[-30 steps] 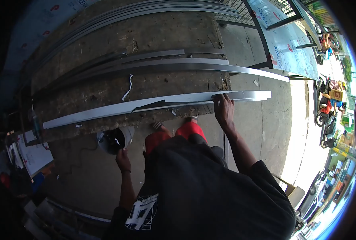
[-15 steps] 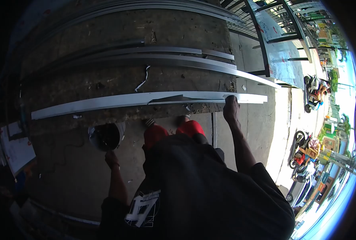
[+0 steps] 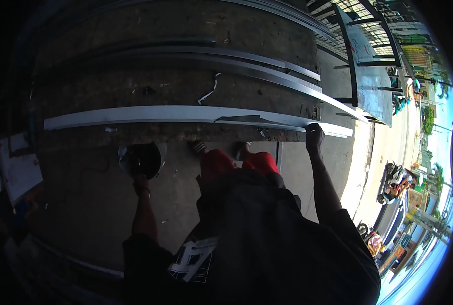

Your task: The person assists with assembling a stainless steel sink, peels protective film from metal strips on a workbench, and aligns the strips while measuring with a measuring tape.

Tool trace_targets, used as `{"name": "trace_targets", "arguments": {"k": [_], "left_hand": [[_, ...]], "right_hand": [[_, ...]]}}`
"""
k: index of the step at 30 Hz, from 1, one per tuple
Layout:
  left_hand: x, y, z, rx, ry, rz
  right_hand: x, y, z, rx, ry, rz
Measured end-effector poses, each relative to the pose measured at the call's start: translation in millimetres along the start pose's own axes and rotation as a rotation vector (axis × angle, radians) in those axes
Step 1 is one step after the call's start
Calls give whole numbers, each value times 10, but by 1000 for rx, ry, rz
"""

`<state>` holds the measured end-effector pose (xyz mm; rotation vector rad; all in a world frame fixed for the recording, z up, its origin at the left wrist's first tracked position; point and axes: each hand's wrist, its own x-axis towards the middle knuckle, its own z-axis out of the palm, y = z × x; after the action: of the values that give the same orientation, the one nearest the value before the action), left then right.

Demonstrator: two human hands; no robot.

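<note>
A long white bar (image 3: 150,114), seemingly a metal profile, lies along the near edge of the worktable. A thin grey patch (image 3: 244,119) with ragged ends runs along part of it. My right hand (image 3: 315,136) is closed around the bar close to its right end. Below the table's edge stands a light-rimmed bucket (image 3: 162,152) with a dark inside. My left hand (image 3: 141,184) is at the bucket's near rim. Its fingers reach into shadow, so their shape and anything in them cannot be made out.
The dark worktable (image 3: 175,91) carries several long metal profiles (image 3: 267,73) farther back, one overhanging the right edge. A curled white strip (image 3: 209,91) lies between them and the bar. A metal frame structure (image 3: 371,76) stands at right; beyond is a bright street with motorcycles (image 3: 393,180).
My left hand has moved up from below the bucket to its rim. My right hand still grips the bar near its end. The whole view has shifted, placing the table farther right.
</note>
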<state>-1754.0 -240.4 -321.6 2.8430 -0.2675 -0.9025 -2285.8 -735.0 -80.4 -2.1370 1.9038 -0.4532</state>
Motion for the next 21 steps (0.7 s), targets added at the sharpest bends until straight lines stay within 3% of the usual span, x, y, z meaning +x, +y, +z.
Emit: {"name": "trace_targets", "arguments": {"k": [1,6,9,11,12,14,15,19,21], "left_hand": [[-87,99,-77,13,34,-65],[-74,-1,-183,-43,30,-152],[43,-187,-27,-169,127,-38],[132,-271,-13,-378,65,-161],[85,-233,-67,-380,63,-162],[-11,-159,-162,-246,236,-65],[-16,-177,-160,-251,233,-59],[-93,-258,90,-466,23,-76],[-194,-255,285,-557,-65,-42]], "right_hand": [[27,103,60,32,-49,56],[131,523,215,12,28,-145],[164,616,213,-80,4,-148],[232,763,278,-272,4,-381],[193,586,226,-274,3,-383],[69,181,115,-394,-87,-64],[55,32,85,-454,-115,-26],[5,-48,65,-506,-174,-36],[-4,-170,37,-385,-161,101]]}}
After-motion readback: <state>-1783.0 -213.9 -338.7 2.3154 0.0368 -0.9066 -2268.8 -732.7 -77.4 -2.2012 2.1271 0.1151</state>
